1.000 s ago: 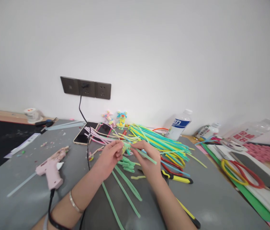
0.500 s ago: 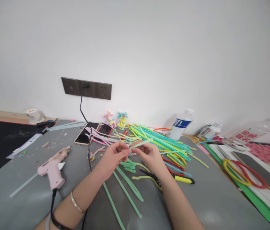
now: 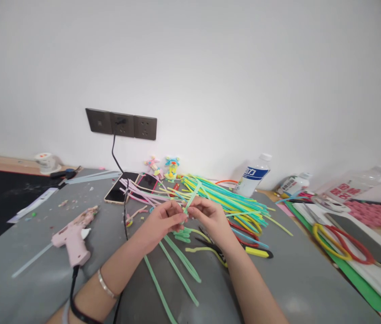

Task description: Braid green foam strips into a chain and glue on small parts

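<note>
Between my two hands is a light green pipe cleaner (image 3: 194, 196), its free end pointing up and away from me. My left hand (image 3: 164, 221) is closed in a pinch on its lower part. The thumb and fingers of my right hand (image 3: 207, 218) close on the same strip from the other side. Where the fingertips meet, the strip is partly hidden. Several loose green pipe cleaners (image 3: 180, 256) lie on the table below my hands, with a small folded green bundle (image 3: 183, 234) just under the fingertips. Yellow-handled pliers (image 3: 256, 251) lie by my right wrist.
A pink hot glue gun (image 3: 75, 238) lies at left, its black cable (image 3: 126, 211) crossing the table. Behind my hands are a pipe cleaner heap (image 3: 231, 198), two small figures (image 3: 172, 168), a phone (image 3: 118, 191) and a bottle (image 3: 253, 175). Scissors (image 3: 342, 243) lie at right.
The free end of the green pipe cleaner has swung from leaning right to standing steeper, pointing up and away. Both hands stay nearly in place, with fingers slightly shifted.
</note>
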Demonstrator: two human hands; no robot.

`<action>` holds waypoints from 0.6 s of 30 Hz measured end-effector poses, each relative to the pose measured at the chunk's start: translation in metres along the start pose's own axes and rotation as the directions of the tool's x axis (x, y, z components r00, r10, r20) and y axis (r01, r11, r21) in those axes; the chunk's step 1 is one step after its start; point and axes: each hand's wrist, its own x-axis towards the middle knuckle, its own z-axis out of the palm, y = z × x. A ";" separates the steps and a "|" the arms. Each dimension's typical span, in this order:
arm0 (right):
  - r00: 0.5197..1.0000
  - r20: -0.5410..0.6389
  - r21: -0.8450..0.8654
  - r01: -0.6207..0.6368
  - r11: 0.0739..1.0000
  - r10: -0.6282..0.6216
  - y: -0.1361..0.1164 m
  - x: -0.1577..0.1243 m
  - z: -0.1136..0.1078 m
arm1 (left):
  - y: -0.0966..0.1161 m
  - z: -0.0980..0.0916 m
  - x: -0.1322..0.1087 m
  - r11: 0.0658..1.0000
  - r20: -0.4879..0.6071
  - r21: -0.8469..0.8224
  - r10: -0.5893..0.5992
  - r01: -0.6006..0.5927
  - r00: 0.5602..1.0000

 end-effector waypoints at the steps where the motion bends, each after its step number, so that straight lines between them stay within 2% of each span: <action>1: 1.000 0.024 0.021 -0.014 1.000 0.013 -0.001 0.000 0.000 | 0.000 0.000 0.000 1.000 0.009 0.006 -0.006 0.006 1.000; 4: 0.991 0.127 0.096 -0.065 0.993 0.053 -0.003 -0.003 -0.001 | 0.000 -0.003 -0.001 0.999 0.093 0.008 -0.052 0.051 0.994; 8: 0.969 0.233 0.161 -0.116 0.980 0.076 -0.005 -0.007 -0.002 | -0.002 -0.007 -0.001 0.991 0.232 -0.023 -0.122 0.131 0.965; 14: 0.960 0.271 0.173 -0.124 0.977 0.074 -0.006 -0.008 -0.002 | -0.002 -0.009 -0.002 0.981 0.234 -0.005 -0.188 0.194 0.954; 18: 0.964 0.258 0.149 -0.111 0.983 0.069 -0.007 -0.008 -0.003 | -0.002 -0.009 -0.001 0.982 0.206 -0.030 -0.178 0.188 0.962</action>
